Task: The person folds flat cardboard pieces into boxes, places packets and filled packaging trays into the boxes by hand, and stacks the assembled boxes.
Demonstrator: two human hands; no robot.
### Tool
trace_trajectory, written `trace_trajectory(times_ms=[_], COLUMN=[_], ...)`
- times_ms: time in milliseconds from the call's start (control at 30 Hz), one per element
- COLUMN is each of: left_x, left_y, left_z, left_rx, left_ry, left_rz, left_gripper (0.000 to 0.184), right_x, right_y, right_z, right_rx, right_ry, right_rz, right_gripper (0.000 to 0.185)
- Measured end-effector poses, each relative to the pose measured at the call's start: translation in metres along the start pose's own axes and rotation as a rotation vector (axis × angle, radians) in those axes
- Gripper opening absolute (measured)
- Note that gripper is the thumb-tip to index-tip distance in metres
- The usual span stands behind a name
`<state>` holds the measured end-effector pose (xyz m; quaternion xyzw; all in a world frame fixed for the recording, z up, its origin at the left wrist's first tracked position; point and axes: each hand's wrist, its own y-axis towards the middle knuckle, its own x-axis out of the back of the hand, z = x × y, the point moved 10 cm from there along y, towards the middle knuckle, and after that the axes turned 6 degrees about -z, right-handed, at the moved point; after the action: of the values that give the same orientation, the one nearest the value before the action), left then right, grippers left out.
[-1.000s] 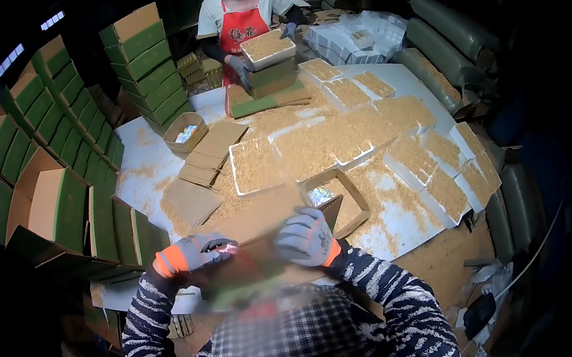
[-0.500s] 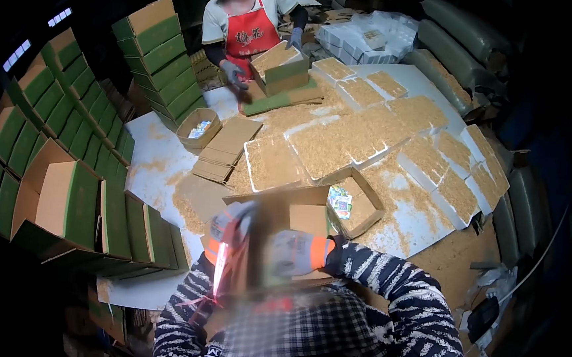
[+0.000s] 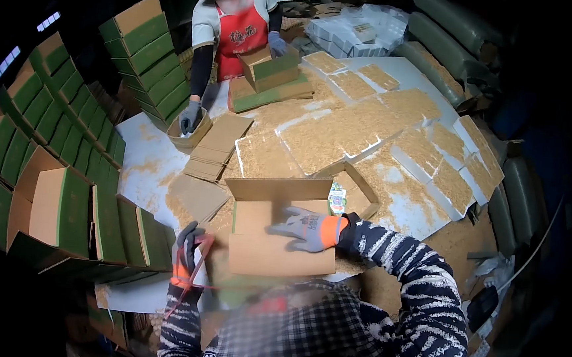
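Note:
An open cardboard box point(image 3: 281, 261) stands in front of me with its far flap point(image 3: 278, 189) raised. My right hand point(image 3: 302, 230), in a grey glove with an orange cuff, lies over its brown cardboard, fingers stretched out to the left. Left of the box, my left hand point(image 3: 186, 254), gloved alike, is raised with bent fingers around a thin red strip point(image 3: 194, 271). That strip hangs down past my wrist; its far end is blurred. Just beyond my right hand, an open-topped box point(image 3: 363, 192) holds printed cards point(image 3: 337, 201).
Trays of sawdust-like material point(image 3: 342, 139) cover much of the table point(image 3: 146, 139). Green-and-brown boxes point(image 3: 145, 56) are stacked at left. Flattened cardboard point(image 3: 219, 141) lies mid-table. Across from me, a person in a red apron point(image 3: 239, 36) reaches into a round container point(image 3: 196, 136). Sacks point(image 3: 462, 31) lie far right.
My left hand has moved off the box, down and left, with the red strip. My right hand has flattened over the cardboard. The other person's hand has reached into the round container.

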<state>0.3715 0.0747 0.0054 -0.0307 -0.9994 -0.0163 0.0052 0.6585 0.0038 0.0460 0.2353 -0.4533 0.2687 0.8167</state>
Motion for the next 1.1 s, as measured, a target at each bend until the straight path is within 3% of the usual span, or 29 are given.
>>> trace_trajectory(times_ms=[67,100,133,200,267,333,400,433,467,500,533,600,633,667,767,800,867,933,967,1000,1033,1067,1100], left_x=[0.055,0.062,0.087,0.136,0.178,0.214,0.229,0.197,0.139,0.100,0.059,-0.014,-0.033,-0.037,-0.095,-0.101,-0.135,-0.144,-0.153,-0.152,-0.135,-0.139,-0.142], left_y=[-0.045,-0.085,-0.109,-0.170,-0.172,-0.182,-0.209,-0.151,-0.100,-0.083,-0.066,-0.034,-0.017,0.000,0.007,0.011,-0.003,-0.020,-0.040,-0.060,-0.067,-0.074,-0.082], left_z=[0.038,0.032,0.070,0.142,0.140,0.129,0.109,0.051,-0.014,-0.039,-0.066,-0.088,-0.095,-0.099,-0.132,-0.125,-0.092,-0.034,-0.025,-0.020,0.033,0.045,0.055], left_rx=[0.069,0.095,0.120,-0.006,0.261,0.524,0.792,0.606,0.263,0.258,0.263,0.276,0.091,-0.029,0.079,-0.008,0.253,0.122,0.202,0.279,0.256,0.244,0.238], left_ry=[0.174,0.641,0.899,1.353,1.318,1.276,1.205,1.160,0.896,0.894,0.635,0.096,0.184,0.450,0.194,0.260,0.236,0.463,0.803,1.150,0.966,0.870,0.770], left_rz=[-0.125,-0.045,0.179,0.685,0.729,0.763,0.790,0.439,0.184,0.197,0.178,0.179,0.168,0.156,0.309,0.355,0.489,0.752,0.821,0.871,1.036,1.118,1.200], left_gripper=[0.043,0.041,0.044,0.052,0.055,0.058,0.062,0.057,0.059,0.059,0.059,0.062,0.064,0.070,0.078,0.076,0.074,0.073,0.053,0.037,0.042,0.045,0.049], right_x=[0.035,0.053,0.072,0.076,0.058,0.045,0.019,0.005,-0.009,-0.020,-0.031,-0.046,-0.056,-0.096,-0.140,-0.118,-0.155,-0.227,-0.237,-0.176,-0.136,-0.094,-0.039], right_y=[-0.003,-0.008,-0.016,-0.029,-0.057,-0.056,-0.052,-0.043,-0.035,-0.028,-0.020,-0.010,-0.005,0.004,-0.013,-0.026,-0.038,-0.051,-0.065,-0.100,-0.130,-0.167,-0.232], right_z=[0.015,0.008,0.002,-0.011,-0.056,-0.064,-0.074,-0.071,-0.068,-0.065,-0.058,-0.038,-0.032,-0.027,-0.037,-0.026,-0.039,-0.076,-0.101,-0.100,-0.145,-0.185,-0.224], right_rx=[-0.022,-0.076,-0.132,-0.258,-0.413,-0.397,-0.413,-0.394,-0.381,-0.385,-0.388,-0.415,-0.427,-0.261,-0.409,-0.283,-0.363,-0.632,-0.709,-0.739,-0.690,-0.671,-0.916], right_ry=[0.059,0.090,0.122,0.128,0.933,0.900,1.199,1.333,1.465,1.538,1.564,1.119,0.950,1.732,1.451,1.296,1.208,1.234,1.231,1.255,1.062,0.810,0.626], right_rz=[-0.067,-0.215,-0.366,-0.437,-0.969,-1.044,-1.124,-1.096,-1.068,-1.041,-1.016,-0.966,-0.923,-0.865,-0.609,-0.504,-0.269,0.027,0.076,0.116,-0.153,-0.399,-0.580], right_gripper=[0.058,0.055,0.052,0.047,0.050,0.052,0.052,0.050,0.048,0.051,0.055,0.064,0.069,0.075,0.077,0.070,0.046,0.030,0.029,0.029,0.028,0.028,0.031])
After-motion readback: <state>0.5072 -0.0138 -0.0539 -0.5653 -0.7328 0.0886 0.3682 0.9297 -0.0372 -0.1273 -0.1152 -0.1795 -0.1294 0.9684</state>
